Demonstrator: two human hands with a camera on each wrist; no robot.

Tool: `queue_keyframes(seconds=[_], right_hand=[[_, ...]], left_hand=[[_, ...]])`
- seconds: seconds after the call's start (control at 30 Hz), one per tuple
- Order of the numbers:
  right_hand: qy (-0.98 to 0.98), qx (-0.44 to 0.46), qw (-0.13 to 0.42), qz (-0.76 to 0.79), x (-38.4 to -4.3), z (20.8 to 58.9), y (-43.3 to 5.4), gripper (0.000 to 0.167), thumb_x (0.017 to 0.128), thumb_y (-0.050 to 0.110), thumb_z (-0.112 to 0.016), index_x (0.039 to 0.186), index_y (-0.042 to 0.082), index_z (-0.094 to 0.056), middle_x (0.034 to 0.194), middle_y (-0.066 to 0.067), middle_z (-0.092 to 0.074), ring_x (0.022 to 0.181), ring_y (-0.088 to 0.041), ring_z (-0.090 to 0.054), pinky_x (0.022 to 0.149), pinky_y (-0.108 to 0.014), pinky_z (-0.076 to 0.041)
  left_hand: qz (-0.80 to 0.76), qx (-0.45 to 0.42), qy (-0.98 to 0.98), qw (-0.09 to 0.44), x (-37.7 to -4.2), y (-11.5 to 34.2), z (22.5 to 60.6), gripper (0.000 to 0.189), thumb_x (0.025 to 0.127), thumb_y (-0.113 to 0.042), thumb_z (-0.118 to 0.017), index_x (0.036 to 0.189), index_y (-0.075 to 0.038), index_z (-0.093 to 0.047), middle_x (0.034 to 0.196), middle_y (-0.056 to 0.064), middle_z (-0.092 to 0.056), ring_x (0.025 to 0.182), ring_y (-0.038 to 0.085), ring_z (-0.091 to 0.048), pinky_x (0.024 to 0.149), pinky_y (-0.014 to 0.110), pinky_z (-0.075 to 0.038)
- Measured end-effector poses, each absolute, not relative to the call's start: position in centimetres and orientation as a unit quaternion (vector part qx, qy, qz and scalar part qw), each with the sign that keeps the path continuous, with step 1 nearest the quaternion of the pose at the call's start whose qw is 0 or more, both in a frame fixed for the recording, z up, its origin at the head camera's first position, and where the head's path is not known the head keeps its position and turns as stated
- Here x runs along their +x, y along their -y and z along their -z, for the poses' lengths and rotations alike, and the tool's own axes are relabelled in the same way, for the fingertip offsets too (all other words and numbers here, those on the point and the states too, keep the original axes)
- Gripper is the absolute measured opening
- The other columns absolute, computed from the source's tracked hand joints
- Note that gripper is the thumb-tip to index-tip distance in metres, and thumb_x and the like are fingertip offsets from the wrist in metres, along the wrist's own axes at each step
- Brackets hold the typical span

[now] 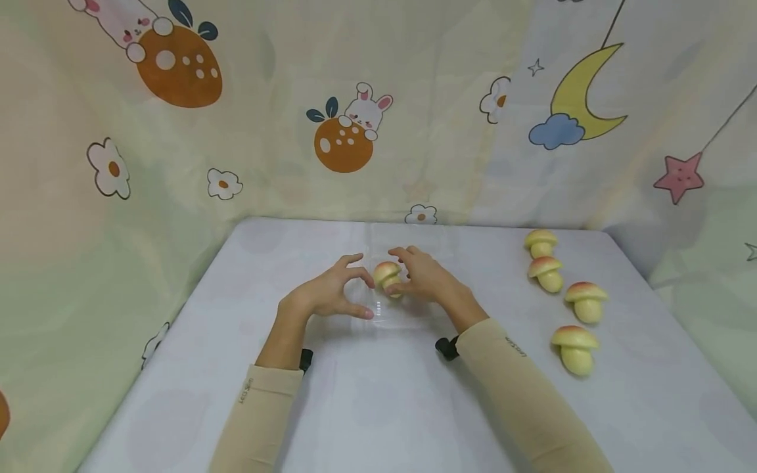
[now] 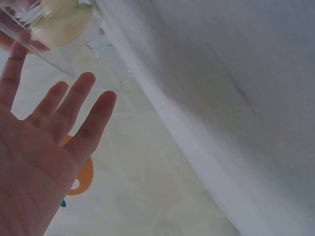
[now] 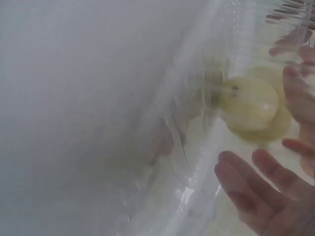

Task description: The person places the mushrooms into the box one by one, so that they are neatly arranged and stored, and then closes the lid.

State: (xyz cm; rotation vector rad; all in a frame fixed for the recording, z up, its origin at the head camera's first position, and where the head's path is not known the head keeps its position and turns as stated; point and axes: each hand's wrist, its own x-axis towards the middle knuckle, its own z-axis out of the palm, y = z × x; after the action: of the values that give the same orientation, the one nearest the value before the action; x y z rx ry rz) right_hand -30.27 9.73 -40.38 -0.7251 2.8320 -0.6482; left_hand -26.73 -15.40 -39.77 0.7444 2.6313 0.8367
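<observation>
one mushroom (image 1: pixel 386 270), four mushrooms (image 1: pixel 587 309) to its right, curtain (image 1: pixel 437 151) behind table (image 1: pixel 378 401)

The place looks like a small fabric-screened booth, done in the style of a child's room. Ahead of the left hand (image 1: pixel 328 289) and the right hand (image 1: pixel 430 279) hangs a pale curtain (image 1: pixel 437 52) printed with rabbits (image 1: pixel 363 115), orange fruit (image 1: pixel 343 151) and flowers (image 1: pixel 225 184); farther out on the right hand's side are a moon (image 1: pixel 585 92) and star (image 1: pixel 679 177). It surrounds a white-covered table (image 1: pixel 355 407) beneath both hands. With the room beyond hidden, home or studio is hard to tell.
</observation>
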Motion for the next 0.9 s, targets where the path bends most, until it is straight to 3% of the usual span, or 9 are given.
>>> queue_keyframes(seconds=[0.33,0.9], right_hand=[[-0.94,-0.24,0.07,0.234,-28.7,38.5,-11.8,0.085,0.09,0.046,-0.079,0.157,0.014,-0.039,0.146,-0.019,-0.05,0.118,-0.036,-0.064,0.097,-0.05,-0.054],[-0.928,-0.249,0.022,0.276,-25.7,37.6,-17.4,0.08,0.09,0.042,-0.08,0.155,0.016,-0.042,0.138,-0.012,-0.052,0.117,-0.036,-0.066,0.095,-0.047,-0.056]], left_hand=[[-0.291,0.26,-0.91,0.14,-27.0,15.4,39.8,0.057,0.077,-0.051,-0.089,0.118,-0.021,-0.064,0.169,0.009,-0.021,0.153,0.036,-0.029,0.116,0.056,-0.036],[-0.29,0.271,-0.908,0.136,-27.1,15.6,39.9,0.056,0.078,-0.05,-0.088,0.118,-0.021,-0.064,0.169,0.006,-0.02,0.154,0.035,-0.027,0.116,0.055,-0.035]])
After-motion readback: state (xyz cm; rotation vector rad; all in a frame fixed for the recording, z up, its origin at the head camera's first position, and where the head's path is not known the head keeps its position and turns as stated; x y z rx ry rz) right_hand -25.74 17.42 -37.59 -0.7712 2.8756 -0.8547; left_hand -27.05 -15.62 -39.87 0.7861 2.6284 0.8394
